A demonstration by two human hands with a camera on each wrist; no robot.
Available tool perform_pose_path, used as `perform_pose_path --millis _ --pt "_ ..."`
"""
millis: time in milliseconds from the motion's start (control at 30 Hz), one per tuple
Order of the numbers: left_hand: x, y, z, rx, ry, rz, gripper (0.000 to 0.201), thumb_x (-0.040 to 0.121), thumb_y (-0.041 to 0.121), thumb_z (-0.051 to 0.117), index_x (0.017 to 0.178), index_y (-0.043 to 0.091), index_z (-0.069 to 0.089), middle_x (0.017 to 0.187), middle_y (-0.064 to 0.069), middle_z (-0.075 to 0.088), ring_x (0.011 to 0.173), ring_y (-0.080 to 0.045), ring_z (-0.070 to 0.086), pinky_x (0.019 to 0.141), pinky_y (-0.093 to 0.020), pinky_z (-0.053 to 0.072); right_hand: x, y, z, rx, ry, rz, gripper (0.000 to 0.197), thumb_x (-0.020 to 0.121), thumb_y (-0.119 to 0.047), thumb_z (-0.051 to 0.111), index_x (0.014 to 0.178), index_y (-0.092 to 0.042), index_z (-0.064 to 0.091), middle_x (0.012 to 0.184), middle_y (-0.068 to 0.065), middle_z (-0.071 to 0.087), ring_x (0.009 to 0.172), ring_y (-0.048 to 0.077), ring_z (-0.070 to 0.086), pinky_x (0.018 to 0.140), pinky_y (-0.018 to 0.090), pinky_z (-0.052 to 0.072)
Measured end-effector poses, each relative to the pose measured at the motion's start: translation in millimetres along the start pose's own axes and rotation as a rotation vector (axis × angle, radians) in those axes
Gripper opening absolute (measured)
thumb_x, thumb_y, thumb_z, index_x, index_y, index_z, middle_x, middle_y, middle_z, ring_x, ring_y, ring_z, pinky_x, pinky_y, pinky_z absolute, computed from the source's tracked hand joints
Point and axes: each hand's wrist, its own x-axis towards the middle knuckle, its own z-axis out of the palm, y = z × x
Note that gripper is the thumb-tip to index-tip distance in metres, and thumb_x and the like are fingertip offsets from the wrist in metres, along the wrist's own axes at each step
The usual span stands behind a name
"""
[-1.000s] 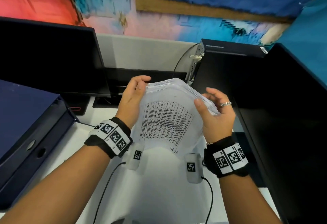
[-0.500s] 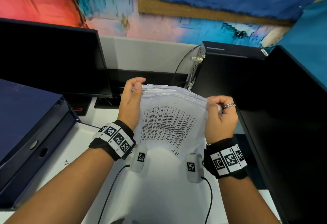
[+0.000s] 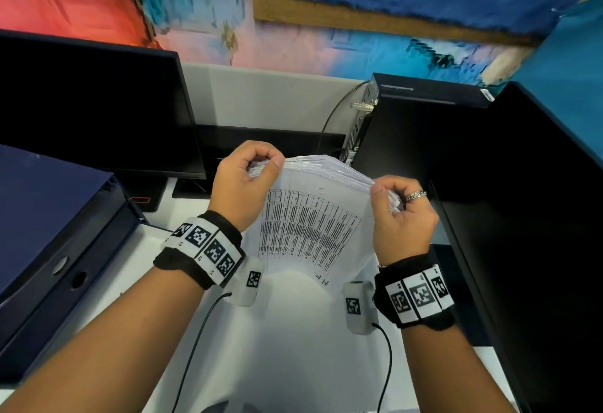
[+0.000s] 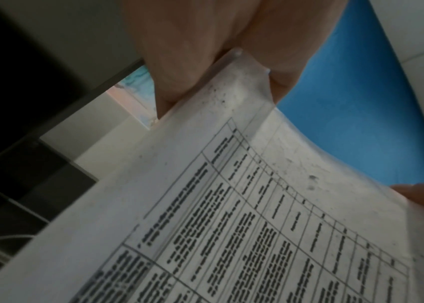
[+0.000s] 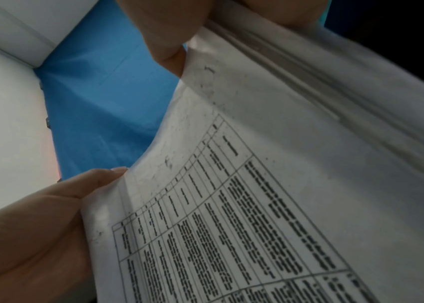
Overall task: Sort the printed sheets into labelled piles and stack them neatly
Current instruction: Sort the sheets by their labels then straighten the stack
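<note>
A thick stack of printed sheets, its facing page bearing a table of small text, is held upright above the white desk. My left hand grips the stack's upper left corner, thumb in front and fingers curled behind. My right hand, with a ring on one finger, grips the upper right corner the same way. The left wrist view shows the printed sheets pinched at a corner by my left hand. The right wrist view shows the sheets with fanned edges under my right hand.
A dark blue box file lies at the left. A black monitor stands behind it. A black computer case and a black panel close off the right side. Two cables run across the desk.
Both hands have curled tighter on the stack's top corners, the right going from spread fingers to a grip. The stack's top edge has tilted, left side higher.
</note>
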Motion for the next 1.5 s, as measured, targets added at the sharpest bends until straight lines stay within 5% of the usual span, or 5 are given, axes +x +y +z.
perform_pose_path --millis 433,533,967,1167,1500 --pt "-3 -34 -14 -0.333 -0.155 -0.221 0.102 0.055 0.031 0.092 0.138 0.033 0.032 0.116 0.0 0.062 0.105 -0.007 0.066 0.086 -0.022 0.055 -1 9 -6 0.345 -0.01 0.214 0.054 0.08 -0.005 0.075 0.123 -0.016 0.043 0.088 -0.001 0.065 0.081 0.005 0.066 0.079 0.02 0.054" --pt "-7 -43 -12 -0.351 -0.251 -0.293 0.092 0.054 0.038 0.092 0.132 0.03 0.043 0.12 0.004 0.062 0.106 -0.006 0.066 0.085 -0.024 0.056 -7 16 -9 0.399 -0.081 0.363 0.085 0.061 -0.009 0.085 0.132 -0.015 0.039 0.099 -0.003 0.065 0.086 0.007 0.071 0.077 0.026 0.059" --pt "-1 -30 -15 -0.288 -0.238 -0.237 0.035 0.054 0.032 0.092 0.081 0.025 0.07 0.081 0.006 0.075 0.079 -0.007 0.071 0.07 -0.02 0.055 5 25 -11 0.388 -0.216 0.336 0.029 0.067 0.0 0.083 0.091 -0.013 0.073 0.086 -0.005 0.077 0.084 0.014 0.074 0.074 0.028 0.059" --pt "-17 -41 -22 -0.313 -0.441 -0.328 0.066 0.058 0.022 0.089 0.119 0.016 0.066 0.114 -0.002 0.074 0.108 -0.014 0.07 0.09 -0.029 0.057 2 20 -9 0.343 -0.172 0.268 0.02 0.078 -0.003 0.076 0.094 -0.011 0.067 0.081 -0.013 0.073 0.076 0.004 0.069 0.066 0.02 0.055" --pt "-30 -35 -19 -0.306 -0.049 -0.309 0.015 0.09 0.034 0.061 0.099 0.03 0.073 0.099 0.003 0.077 0.094 -0.015 0.073 0.084 -0.036 0.058 -5 23 -7 0.352 -0.183 0.308 0.054 0.073 -0.004 0.081 0.121 -0.011 0.058 0.103 -0.002 0.067 0.085 0.003 0.071 0.066 0.016 0.056"
